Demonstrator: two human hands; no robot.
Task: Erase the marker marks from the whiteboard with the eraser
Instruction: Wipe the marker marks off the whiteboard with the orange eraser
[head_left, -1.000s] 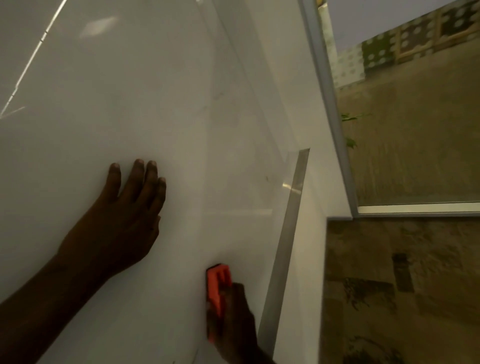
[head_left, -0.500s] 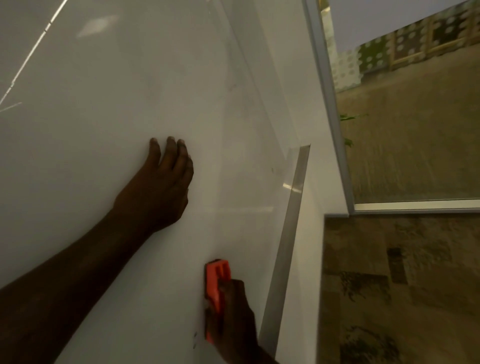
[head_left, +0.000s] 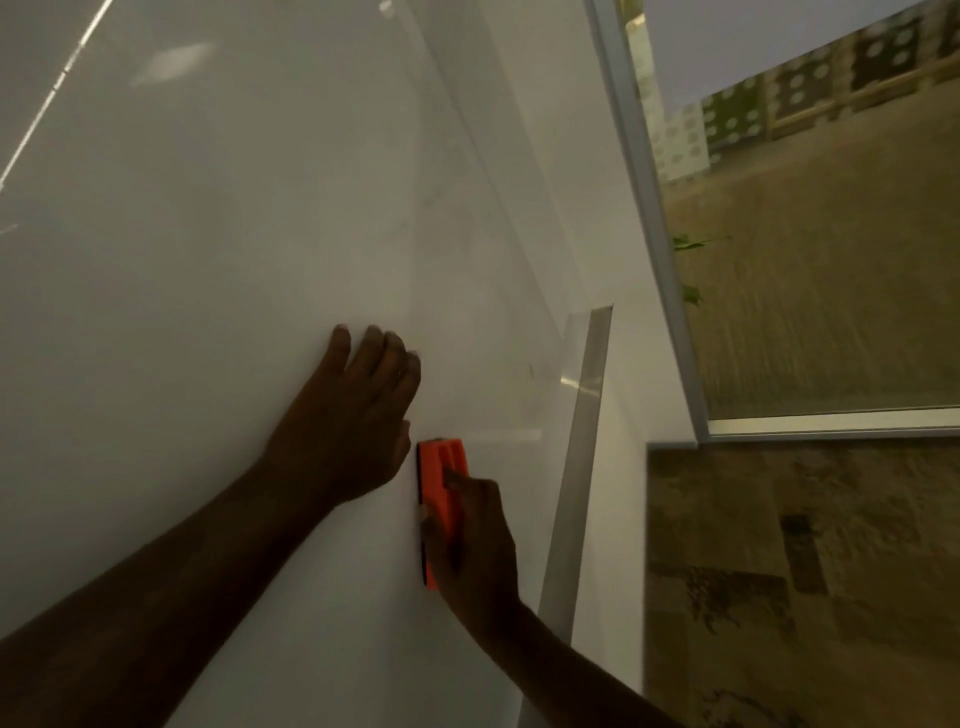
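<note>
The whiteboard fills the left and middle of the head view, glossy white, with only faint smudges near its right side. My left hand lies flat on the board, fingers together and pointing up. Just right of it, my right hand grips an orange eraser, which is pressed upright against the board. Its lower part is hidden by my fingers. A small dark mark sits near the board's right edge.
The board's silver frame edge runs down just right of the eraser. Beyond it stands a white wall, then a glass panel with a metal frame. Patterned brown carpet covers the floor at the right.
My left hand has slid right and a little up along the board, ending beside the eraser. My right hand has carried the eraser upward along the board.
</note>
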